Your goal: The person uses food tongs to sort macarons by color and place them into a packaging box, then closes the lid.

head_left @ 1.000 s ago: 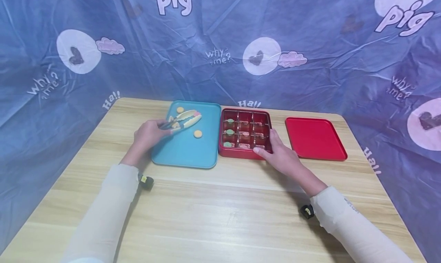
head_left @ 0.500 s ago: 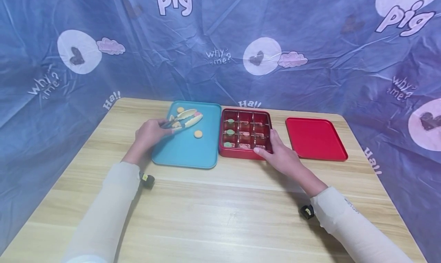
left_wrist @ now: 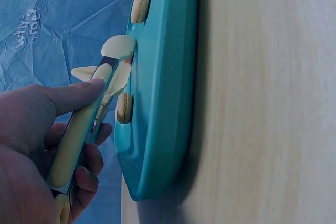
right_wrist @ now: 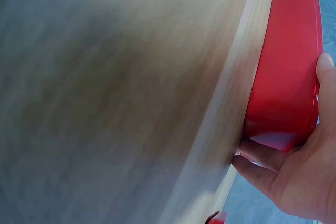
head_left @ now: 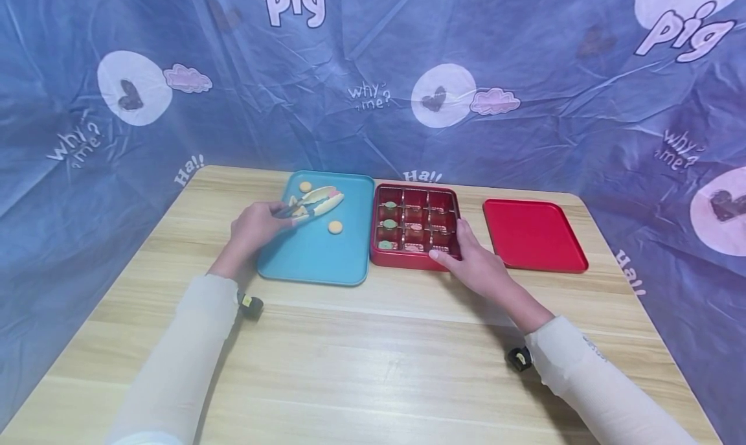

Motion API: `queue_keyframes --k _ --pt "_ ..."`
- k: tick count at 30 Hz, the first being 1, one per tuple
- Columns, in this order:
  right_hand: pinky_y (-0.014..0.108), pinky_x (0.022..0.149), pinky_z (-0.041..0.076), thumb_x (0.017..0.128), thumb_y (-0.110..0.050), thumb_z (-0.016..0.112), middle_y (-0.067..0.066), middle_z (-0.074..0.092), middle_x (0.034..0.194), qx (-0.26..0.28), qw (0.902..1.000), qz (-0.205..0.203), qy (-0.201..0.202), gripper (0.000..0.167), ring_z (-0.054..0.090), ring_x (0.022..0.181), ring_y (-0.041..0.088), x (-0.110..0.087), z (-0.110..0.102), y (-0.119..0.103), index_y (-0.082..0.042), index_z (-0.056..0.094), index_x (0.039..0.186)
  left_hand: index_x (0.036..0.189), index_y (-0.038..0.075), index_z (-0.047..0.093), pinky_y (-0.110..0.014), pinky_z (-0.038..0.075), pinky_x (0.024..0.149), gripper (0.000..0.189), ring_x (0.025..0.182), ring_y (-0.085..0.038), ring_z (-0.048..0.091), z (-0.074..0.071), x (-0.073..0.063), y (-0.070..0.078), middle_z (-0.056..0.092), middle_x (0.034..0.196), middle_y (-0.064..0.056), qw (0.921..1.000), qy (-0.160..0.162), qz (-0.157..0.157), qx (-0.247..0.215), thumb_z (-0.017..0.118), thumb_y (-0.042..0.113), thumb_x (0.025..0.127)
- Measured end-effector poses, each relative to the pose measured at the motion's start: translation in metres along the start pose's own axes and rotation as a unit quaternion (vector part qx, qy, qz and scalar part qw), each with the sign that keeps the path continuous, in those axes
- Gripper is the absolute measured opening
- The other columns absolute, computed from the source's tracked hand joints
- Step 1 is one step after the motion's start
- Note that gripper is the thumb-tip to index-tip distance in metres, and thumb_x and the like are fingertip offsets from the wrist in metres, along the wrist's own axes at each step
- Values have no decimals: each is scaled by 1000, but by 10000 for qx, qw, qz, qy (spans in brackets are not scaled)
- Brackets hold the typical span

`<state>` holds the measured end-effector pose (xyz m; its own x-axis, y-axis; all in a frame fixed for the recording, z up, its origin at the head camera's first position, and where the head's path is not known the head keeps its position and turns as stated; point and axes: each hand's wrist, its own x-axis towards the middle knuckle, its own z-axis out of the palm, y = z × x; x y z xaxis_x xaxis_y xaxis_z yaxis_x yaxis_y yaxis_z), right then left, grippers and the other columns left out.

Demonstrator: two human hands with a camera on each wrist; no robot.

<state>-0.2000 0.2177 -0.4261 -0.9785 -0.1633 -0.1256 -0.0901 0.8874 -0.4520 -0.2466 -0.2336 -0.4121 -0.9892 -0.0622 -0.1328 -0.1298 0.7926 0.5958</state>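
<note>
Nudged slightly rightward since a second ago, tongs are held in curled left fingers, apparently for reach to a pink piece ahead over the blue tray, while a red box is clasped by half-spread right fingers, presumably for steadiness.

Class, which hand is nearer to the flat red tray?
Right. The right hand holds the red box, just left of the flat red tray; the left hand is farther left, holding tongs over the blue tray.
</note>
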Motion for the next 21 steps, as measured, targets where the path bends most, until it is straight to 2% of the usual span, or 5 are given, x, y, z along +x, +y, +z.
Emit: queue_keyframes --k 21 --pt "75 108 29 89 -78 47 7 -1 171 -9 10000 44 -7 111 26 151 44 0 0 0 -20 -13 161 144 21 57 -65 30 104 64 128 -40 54 -4 -4 4 56 148 -11 9999 110 97 10 72 49 89"
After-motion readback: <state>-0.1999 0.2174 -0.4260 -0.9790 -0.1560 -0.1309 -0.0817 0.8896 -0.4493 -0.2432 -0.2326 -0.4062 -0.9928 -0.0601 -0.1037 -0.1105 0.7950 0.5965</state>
